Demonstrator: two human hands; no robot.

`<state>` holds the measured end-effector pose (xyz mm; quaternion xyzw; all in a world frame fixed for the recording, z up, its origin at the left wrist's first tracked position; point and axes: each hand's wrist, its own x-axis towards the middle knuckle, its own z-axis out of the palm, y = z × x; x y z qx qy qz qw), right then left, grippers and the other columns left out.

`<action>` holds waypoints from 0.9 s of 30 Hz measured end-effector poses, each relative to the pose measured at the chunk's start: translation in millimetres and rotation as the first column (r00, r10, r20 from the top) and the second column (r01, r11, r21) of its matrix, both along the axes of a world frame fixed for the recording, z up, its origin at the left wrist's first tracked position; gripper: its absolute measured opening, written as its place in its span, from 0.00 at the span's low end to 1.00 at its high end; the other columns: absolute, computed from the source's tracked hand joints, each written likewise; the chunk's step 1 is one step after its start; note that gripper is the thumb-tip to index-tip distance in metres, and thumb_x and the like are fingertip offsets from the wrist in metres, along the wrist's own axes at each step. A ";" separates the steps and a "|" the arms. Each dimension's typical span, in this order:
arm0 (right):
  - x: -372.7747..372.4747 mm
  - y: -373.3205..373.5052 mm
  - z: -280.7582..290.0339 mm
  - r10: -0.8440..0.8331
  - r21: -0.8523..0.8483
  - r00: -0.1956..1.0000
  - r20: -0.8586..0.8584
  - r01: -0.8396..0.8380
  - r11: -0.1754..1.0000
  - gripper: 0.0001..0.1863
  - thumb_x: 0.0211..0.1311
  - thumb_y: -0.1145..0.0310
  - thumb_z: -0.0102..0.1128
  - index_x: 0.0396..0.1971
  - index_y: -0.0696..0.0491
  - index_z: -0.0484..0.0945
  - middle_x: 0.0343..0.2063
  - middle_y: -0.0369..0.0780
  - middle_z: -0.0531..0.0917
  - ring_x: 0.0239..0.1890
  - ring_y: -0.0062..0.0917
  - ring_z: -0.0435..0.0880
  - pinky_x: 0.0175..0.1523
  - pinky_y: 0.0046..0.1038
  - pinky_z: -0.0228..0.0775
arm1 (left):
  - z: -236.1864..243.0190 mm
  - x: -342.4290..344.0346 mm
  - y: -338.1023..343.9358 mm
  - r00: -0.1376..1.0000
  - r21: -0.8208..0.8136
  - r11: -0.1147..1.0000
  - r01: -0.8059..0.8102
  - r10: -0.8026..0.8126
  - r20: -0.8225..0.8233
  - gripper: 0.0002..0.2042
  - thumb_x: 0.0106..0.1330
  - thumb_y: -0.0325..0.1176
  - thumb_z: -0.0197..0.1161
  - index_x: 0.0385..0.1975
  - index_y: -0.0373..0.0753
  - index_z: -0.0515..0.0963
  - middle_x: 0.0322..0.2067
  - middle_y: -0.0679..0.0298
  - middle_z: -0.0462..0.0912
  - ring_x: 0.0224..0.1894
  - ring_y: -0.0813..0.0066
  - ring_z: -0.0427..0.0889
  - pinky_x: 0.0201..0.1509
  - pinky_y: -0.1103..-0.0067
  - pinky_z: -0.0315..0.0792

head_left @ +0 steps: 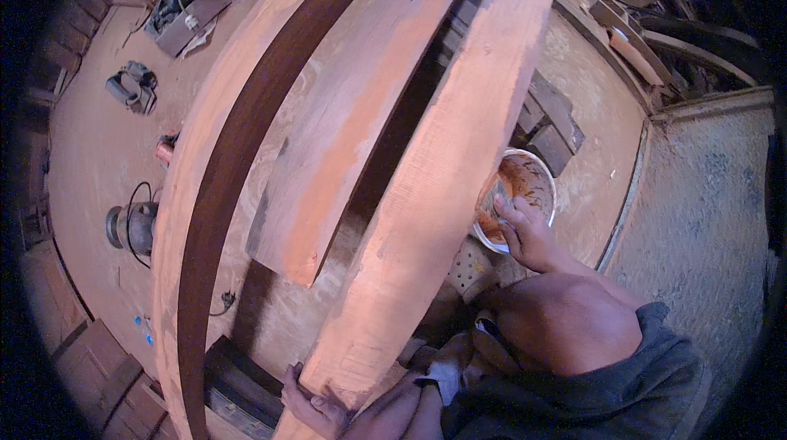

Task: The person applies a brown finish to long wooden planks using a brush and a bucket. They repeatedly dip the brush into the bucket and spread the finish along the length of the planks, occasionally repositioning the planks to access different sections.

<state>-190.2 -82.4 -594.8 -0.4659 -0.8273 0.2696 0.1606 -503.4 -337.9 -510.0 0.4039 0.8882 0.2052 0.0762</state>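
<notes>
**Hands at the plank and the paste bowl**

Dusty workshop floor (98,161) carries power tools along its left side, well apart from the work. Long reddish wooden planks (443,153) stand on edge across the middle, dark gaps between them. Left hand (316,403) closes its grip on the nearest plank's lower end. Right hand (525,231) dips curled fingers into a white bowl (541,174) of orange-brown paste, just beside that plank's right edge; what they hold, I cannot tell. Bare floor lies open to the right.

Three long reddish wooden planks (352,112), one white bowl (537,174) of reddish-brown paste, two hands (525,231), two power tools (131,88) on the floor (90,153), one tray of clutter (184,6)
</notes>
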 end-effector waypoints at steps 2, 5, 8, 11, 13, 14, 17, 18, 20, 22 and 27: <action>14.4 -7.1 -0.2 0.171 -0.167 0.964 0.203 -0.138 0.976 0.27 0.59 0.77 0.57 0.60 0.54 0.64 0.33 0.47 0.74 0.33 0.40 0.76 0.38 0.37 0.70 | -2.4 1.8 -13.4 0.999 0.011 0.999 -0.049 0.049 -0.017 0.34 0.70 0.58 0.34 0.54 0.29 0.70 0.46 0.45 0.77 0.46 0.45 0.73 0.53 0.61 0.63; 37.9 -8.1 29.7 0.052 -0.130 0.998 0.030 -0.048 0.990 0.26 0.60 0.75 0.58 0.59 0.54 0.64 0.35 0.45 0.76 0.36 0.34 0.78 0.41 0.33 0.71 | -30.8 0.8 -24.8 0.996 0.029 0.997 -0.072 0.071 0.045 0.36 0.70 0.58 0.33 0.57 0.26 0.66 0.53 0.43 0.72 0.53 0.48 0.69 0.59 0.61 0.59; 37.5 26.8 55.0 -0.187 -0.172 0.971 -0.151 0.160 0.972 0.12 0.65 0.69 0.54 0.47 0.55 0.72 0.37 0.45 0.78 0.42 0.34 0.78 0.46 0.32 0.71 | -25.8 -0.9 -25.3 0.995 -0.022 0.999 -0.041 0.043 0.092 0.36 0.70 0.58 0.31 0.58 0.27 0.66 0.54 0.42 0.70 0.54 0.48 0.68 0.60 0.62 0.58; 26.0 93.4 92.7 -0.032 -0.383 0.999 -0.031 0.018 0.923 0.10 0.69 0.64 0.47 0.36 0.56 0.71 0.26 0.39 0.74 0.29 0.28 0.76 0.35 0.28 0.69 | -27.6 -4.7 -29.3 0.999 0.011 0.999 -0.039 0.038 0.034 0.35 0.70 0.57 0.32 0.56 0.27 0.67 0.50 0.43 0.72 0.49 0.49 0.70 0.56 0.63 0.60; 17.1 140.9 109.6 0.257 -0.398 0.966 0.034 -0.223 0.890 0.14 0.71 0.63 0.45 0.28 0.56 0.70 0.17 0.36 0.72 0.21 0.25 0.74 0.29 0.26 0.67 | -35.5 -4.3 -26.6 0.999 0.088 0.996 -0.028 0.031 -0.042 0.34 0.70 0.56 0.33 0.53 0.27 0.70 0.41 0.47 0.78 0.42 0.52 0.72 0.49 0.64 0.63; 19.4 164.0 116.3 0.392 -0.348 0.911 0.131 -0.328 0.878 0.14 0.70 0.63 0.46 0.27 0.56 0.71 0.17 0.38 0.72 0.21 0.28 0.75 0.30 0.28 0.67 | -36.7 -4.7 -24.1 0.999 0.090 0.996 -0.012 0.015 -0.034 0.34 0.70 0.56 0.33 0.53 0.27 0.70 0.41 0.47 0.78 0.42 0.52 0.72 0.49 0.64 0.63; 2.4 186.3 128.7 0.626 -0.322 0.749 0.217 -0.551 0.770 0.14 0.67 0.62 0.50 0.26 0.57 0.72 0.19 0.43 0.75 0.22 0.35 0.75 0.31 0.32 0.68 | -33.9 -2.0 -21.5 1.000 0.066 0.998 -0.004 0.005 -0.028 0.34 0.70 0.56 0.33 0.53 0.27 0.70 0.41 0.47 0.77 0.42 0.51 0.72 0.49 0.64 0.63; -7.3 188.7 134.4 0.675 -0.329 0.705 0.217 -0.598 0.730 0.14 0.66 0.62 0.51 0.26 0.57 0.73 0.20 0.44 0.76 0.23 0.38 0.75 0.31 0.33 0.68 | -29.9 0.4 -14.7 1.000 0.058 0.998 -0.001 0.003 -0.025 0.34 0.70 0.56 0.33 0.53 0.27 0.70 0.41 0.47 0.77 0.42 0.51 0.72 0.49 0.64 0.63; -42.1 159.9 142.5 0.711 -0.342 0.626 0.320 -0.623 0.703 0.12 0.64 0.62 0.53 0.30 0.56 0.74 0.21 0.46 0.78 0.25 0.40 0.77 0.33 0.35 0.70 | -22.2 0.4 -16.7 0.999 0.035 0.999 -0.013 0.014 -0.037 0.34 0.70 0.56 0.33 0.52 0.27 0.70 0.41 0.47 0.77 0.42 0.51 0.72 0.49 0.64 0.63; -67.5 142.0 149.3 0.754 -0.381 0.559 0.347 -0.650 0.657 0.11 0.64 0.62 0.53 0.34 0.56 0.75 0.23 0.46 0.80 0.28 0.41 0.79 0.35 0.37 0.71 | -24.8 -2.7 -21.6 0.999 0.022 0.999 -0.030 0.030 -0.040 0.34 0.70 0.56 0.33 0.52 0.27 0.70 0.41 0.47 0.77 0.42 0.50 0.72 0.49 0.64 0.62; -62.7 176.3 156.8 0.638 -0.349 0.770 -0.017 -0.603 0.717 0.17 0.68 0.63 0.49 0.52 0.55 0.73 0.29 0.41 0.82 0.30 0.31 0.82 0.36 0.33 0.73 | -29.6 -3.8 -23.4 1.000 0.011 1.000 -0.007 0.007 -0.001 0.32 0.71 0.54 0.33 0.52 0.27 0.69 0.44 0.44 0.75 0.46 0.46 0.71 0.54 0.61 0.60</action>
